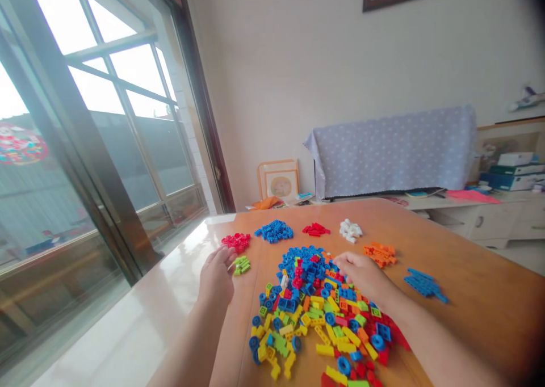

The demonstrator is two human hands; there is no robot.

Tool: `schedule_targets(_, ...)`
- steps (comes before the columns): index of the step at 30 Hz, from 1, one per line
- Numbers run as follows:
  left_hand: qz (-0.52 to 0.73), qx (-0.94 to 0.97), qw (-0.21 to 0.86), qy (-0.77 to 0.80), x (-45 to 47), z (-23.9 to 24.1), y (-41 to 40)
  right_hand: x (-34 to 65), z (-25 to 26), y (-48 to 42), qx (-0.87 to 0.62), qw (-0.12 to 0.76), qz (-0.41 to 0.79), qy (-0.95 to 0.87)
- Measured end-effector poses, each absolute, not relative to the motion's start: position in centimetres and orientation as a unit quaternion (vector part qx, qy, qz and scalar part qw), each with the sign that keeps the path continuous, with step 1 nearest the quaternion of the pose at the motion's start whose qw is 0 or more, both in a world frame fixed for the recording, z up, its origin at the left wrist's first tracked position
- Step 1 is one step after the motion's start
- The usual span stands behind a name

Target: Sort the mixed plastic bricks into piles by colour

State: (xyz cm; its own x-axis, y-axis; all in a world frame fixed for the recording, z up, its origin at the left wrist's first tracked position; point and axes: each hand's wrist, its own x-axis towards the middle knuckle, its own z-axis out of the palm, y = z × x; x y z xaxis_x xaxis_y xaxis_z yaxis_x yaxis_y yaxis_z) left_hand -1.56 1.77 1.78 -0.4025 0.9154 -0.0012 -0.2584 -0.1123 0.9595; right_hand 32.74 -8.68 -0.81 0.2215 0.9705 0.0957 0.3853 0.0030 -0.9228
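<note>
A large mixed heap of toy building bricks (315,313) lies on the table in front of me, with blue, yellow, red, orange and lime pieces and blue wheels. My left hand (218,270) is left of the heap, fingers curled, beside a small pile of lime bricks (242,265) and just below a pile of red bricks (236,242). Whatever its fingertips may hold is too small to make out. My right hand (360,270) rests at the heap's upper right edge, near some blue bricks (309,265). Its fingers are bent together, and their tips hide what is between them.
Sorted piles form an arc behind the heap: blue bricks (275,231), red pieces (315,229), white pieces (351,230), orange pieces (380,254) and long blue pieces (426,284). The wooden table (477,256) ends before a cloth-draped object (392,151) on a cabinet. A glass door stands left.
</note>
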Motion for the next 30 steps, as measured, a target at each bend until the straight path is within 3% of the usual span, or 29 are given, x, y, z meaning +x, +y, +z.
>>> schedule_targets(4,0.641,0.377,0.497,0.446,3.0,1.7,-2.1,32.9,-1.4,-8.7,-0.652,0.391,0.237,-0.605)
schedule_targets(12,0.550,0.555,0.444,0.439,5.5,0.4,-5.4,32.2,-2.2,-8.9,-0.706,0.243,0.093,-0.659)
schedule_targets(19,0.478,0.623,0.469,0.404,6.7,0.4,-7.0,31.7,-3.3,-8.3,-0.722,0.200,0.054,-0.660)
schedule_targets(25,0.422,0.689,0.430,0.402,6.8,0.3,-7.7,31.6,-3.3,-8.3,-0.730,0.193,0.051,-0.654)
schedule_targets(30,0.413,0.734,0.360,0.401,6.6,0.5,-7.9,31.7,-2.5,-8.4,-0.726,0.249,0.090,-0.635)
